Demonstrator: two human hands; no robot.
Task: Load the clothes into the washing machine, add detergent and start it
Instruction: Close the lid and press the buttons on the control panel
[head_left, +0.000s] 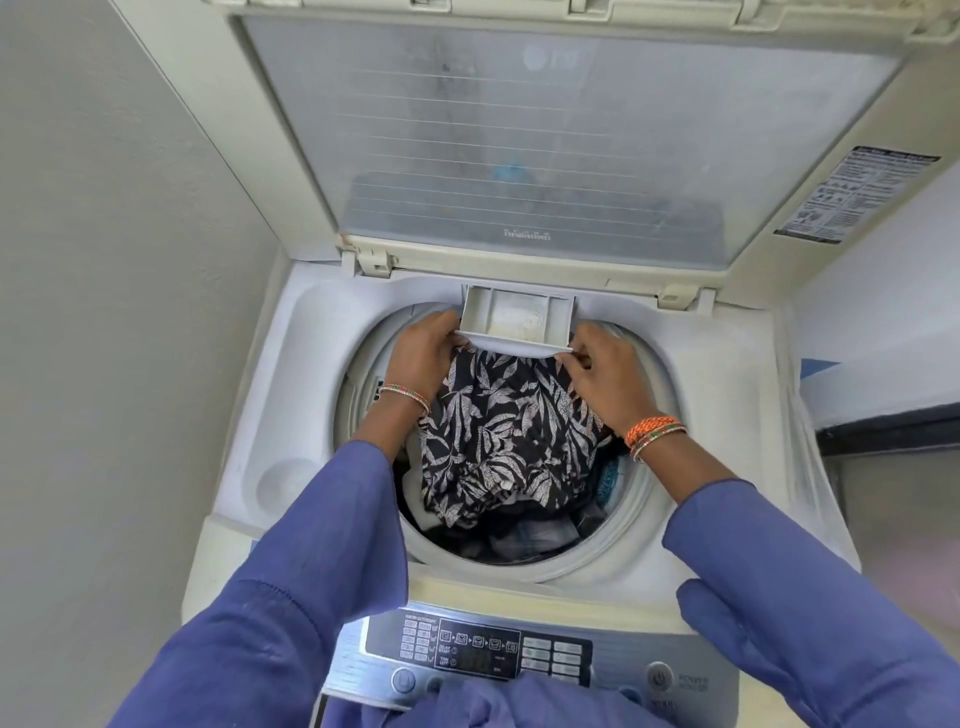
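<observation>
White detergent drawer (517, 317) front edge gripped: left hand (423, 351), right hand (605, 369).

Left hand (423, 349) and right hand (605, 371) on pulled-out detergent drawer (517, 319) above clothes-filled drum (631, 525)

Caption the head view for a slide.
Both hands grip the pulled-out detergent drawer above the clothes-filled drum.

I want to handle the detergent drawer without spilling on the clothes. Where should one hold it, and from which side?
Probably by the front lip of the drawer, one hand at each end, coming from the front over the drum. The drawer juts out level from the back rim, so only its front edge is free. The left hand and right hand already hold it this way, above the clothes.
</observation>
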